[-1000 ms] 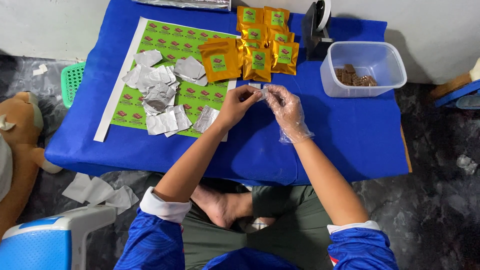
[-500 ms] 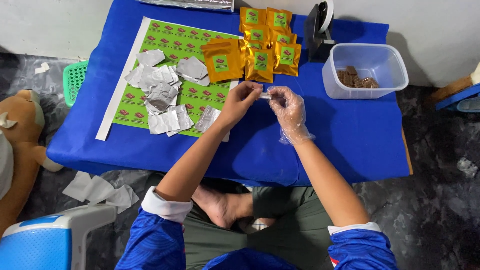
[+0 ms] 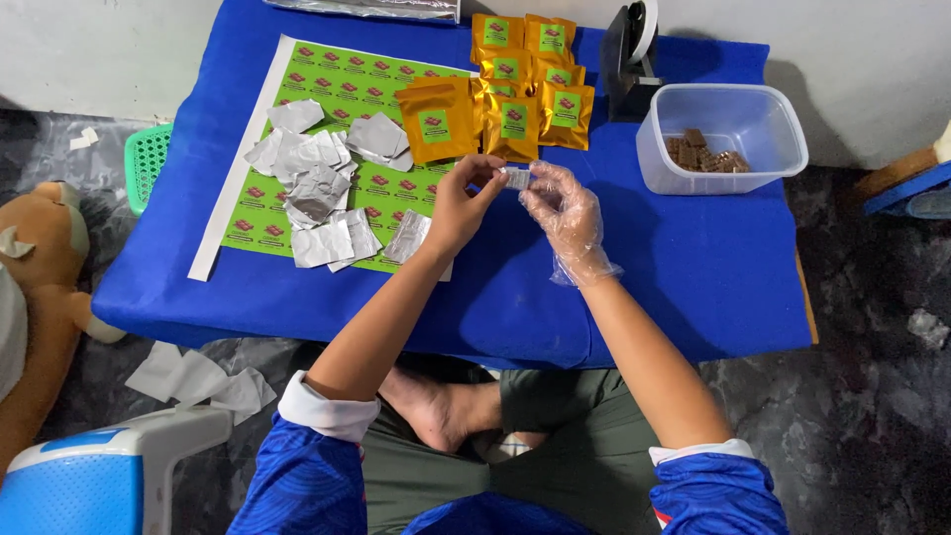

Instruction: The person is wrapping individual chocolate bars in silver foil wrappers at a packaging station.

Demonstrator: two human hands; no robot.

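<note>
I've got both hands up over the blue-covered table [image 3: 693, 287], working one small foil-wrapped piece [image 3: 516, 178] between them. Left hand [image 3: 464, 203] is bare, thumb + forefinger pinched on the piece's left end. Right hand [image 3: 567, 216] wears a clear plastic glove, fingertips pinched on the right end. So both are grasping the same piece, held just above the cloth, in front of the gold pouches [image 3: 515, 99].

My read: this is the wrapping step, foil being folded shut round a brown piece like those in the clear tub [image 3: 723, 149] at the far right. The foil looks mostly closed, but the ends are too small to tell for sure.

Next move, as I judge it, calls for a tight pinch on the loose ends w/o tearing the foil, then somewhere to put it down. The loose foil squares [image 3: 317, 183] lie to the left on the green sticker sheet [image 3: 396, 89], well apart from the tub. The black tape dispenser [image 3: 629, 59] stands at the back, just beside the tub. Not touched rn.
</note>
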